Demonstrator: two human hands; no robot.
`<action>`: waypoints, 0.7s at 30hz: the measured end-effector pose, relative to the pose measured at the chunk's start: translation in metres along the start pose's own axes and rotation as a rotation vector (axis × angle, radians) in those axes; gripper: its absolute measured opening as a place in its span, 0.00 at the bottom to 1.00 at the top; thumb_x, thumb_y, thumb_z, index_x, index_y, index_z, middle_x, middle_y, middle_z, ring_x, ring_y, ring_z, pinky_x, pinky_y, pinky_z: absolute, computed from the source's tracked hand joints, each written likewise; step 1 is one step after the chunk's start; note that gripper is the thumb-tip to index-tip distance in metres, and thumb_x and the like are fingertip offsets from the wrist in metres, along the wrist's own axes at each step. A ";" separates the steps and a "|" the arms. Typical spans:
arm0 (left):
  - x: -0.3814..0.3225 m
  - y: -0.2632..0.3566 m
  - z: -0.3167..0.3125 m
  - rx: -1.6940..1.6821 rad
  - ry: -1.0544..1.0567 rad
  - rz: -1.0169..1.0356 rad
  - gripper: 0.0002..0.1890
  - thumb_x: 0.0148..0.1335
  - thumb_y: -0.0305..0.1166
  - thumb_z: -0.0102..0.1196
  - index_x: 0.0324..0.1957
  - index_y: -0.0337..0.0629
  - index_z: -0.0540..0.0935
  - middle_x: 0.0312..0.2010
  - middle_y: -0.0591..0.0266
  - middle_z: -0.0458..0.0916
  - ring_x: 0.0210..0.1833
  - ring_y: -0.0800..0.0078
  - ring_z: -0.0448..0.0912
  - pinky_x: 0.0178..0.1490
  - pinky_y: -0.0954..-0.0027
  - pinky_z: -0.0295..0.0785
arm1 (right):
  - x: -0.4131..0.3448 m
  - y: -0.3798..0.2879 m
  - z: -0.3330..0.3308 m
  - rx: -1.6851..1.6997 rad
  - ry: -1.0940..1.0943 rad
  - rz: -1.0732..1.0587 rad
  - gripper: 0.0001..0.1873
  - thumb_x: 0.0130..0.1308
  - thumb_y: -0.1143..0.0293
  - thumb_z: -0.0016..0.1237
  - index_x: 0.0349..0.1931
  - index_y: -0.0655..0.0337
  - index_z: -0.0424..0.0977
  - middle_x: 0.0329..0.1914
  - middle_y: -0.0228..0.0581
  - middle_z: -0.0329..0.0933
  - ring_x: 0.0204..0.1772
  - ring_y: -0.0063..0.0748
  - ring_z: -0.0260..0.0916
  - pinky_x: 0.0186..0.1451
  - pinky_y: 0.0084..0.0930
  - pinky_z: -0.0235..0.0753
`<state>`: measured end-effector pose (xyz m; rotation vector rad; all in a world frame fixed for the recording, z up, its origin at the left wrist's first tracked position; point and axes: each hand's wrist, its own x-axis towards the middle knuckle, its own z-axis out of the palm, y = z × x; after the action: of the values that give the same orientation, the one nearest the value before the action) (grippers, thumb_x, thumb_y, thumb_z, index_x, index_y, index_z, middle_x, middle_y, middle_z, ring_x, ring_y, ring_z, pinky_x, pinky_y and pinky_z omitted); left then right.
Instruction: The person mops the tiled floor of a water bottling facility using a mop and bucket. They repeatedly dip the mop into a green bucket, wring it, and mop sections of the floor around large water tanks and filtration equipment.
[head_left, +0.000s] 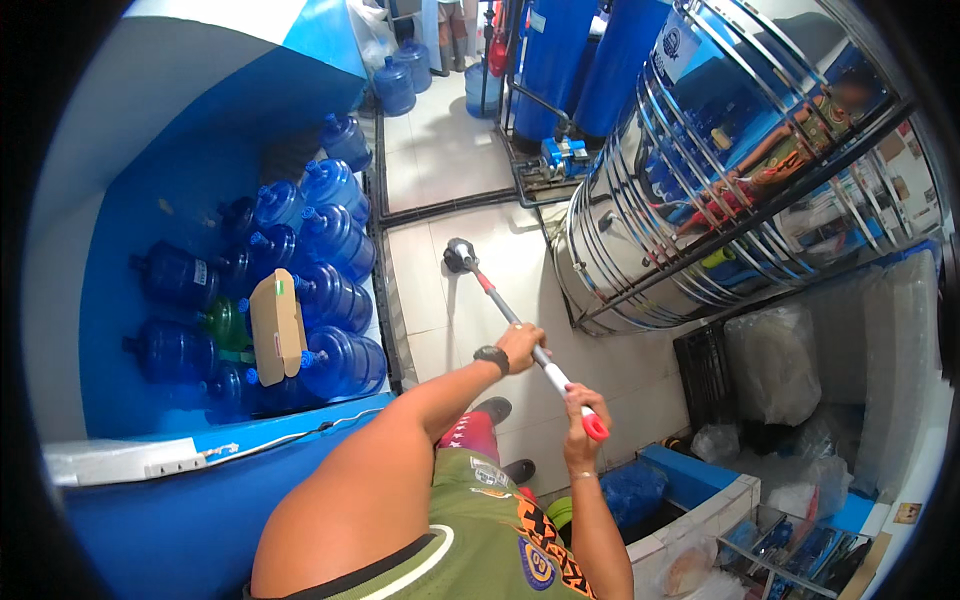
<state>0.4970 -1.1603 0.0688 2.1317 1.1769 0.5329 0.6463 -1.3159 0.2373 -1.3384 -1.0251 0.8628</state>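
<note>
I hold a mop by its pole (506, 306), which is grey with a red collar and a white upper part. My left hand (523, 347), with a dark watch on the wrist, is wrapped around the middle of the pole. My right hand (583, 412) grips the white part near the red end cap (595, 429). The dark mop head (459, 256) rests on the pale tiled floor (427, 292), near the black pipes along the left side. The pole slants away from me, and nothing covers the mop head.
Blue water jugs (337, 240) lie stacked on the left, with a cardboard box (276, 328) on them. A ribbed steel tank (630, 225) in a frame stands right, near a blue pump (564, 156). Black pipes (450, 208) cross the floor. A person's legs (452, 37) show beyond.
</note>
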 end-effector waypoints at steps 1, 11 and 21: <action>-0.007 0.023 -0.003 -0.007 0.019 0.045 0.15 0.64 0.43 0.71 0.42 0.45 0.84 0.39 0.50 0.86 0.46 0.45 0.83 0.53 0.47 0.77 | -0.008 -0.018 -0.015 0.007 0.017 -0.001 0.03 0.76 0.78 0.55 0.39 0.65 0.79 0.47 0.45 0.86 0.57 0.39 0.82 0.68 0.38 0.76; -0.134 0.194 0.096 -0.238 -0.422 0.158 0.13 0.52 0.25 0.65 0.43 0.45 0.85 0.38 0.51 0.88 0.48 0.45 0.85 0.54 0.47 0.79 | -0.159 -0.088 -0.185 -0.130 -0.124 -0.079 0.09 0.68 0.73 0.57 0.29 0.60 0.74 0.29 0.41 0.81 0.41 0.42 0.84 0.65 0.55 0.81; -0.121 0.179 0.157 0.007 -0.490 0.008 0.11 0.57 0.30 0.64 0.43 0.47 0.86 0.42 0.53 0.88 0.53 0.48 0.85 0.57 0.49 0.80 | -0.163 -0.013 -0.200 0.151 -0.036 -0.116 0.11 0.69 0.73 0.52 0.26 0.59 0.69 0.25 0.35 0.69 0.37 0.34 0.74 0.69 0.58 0.75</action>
<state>0.6373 -1.3875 0.0765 2.1073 0.8899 -0.0010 0.7770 -1.5385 0.2444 -1.1292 -1.0344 0.8614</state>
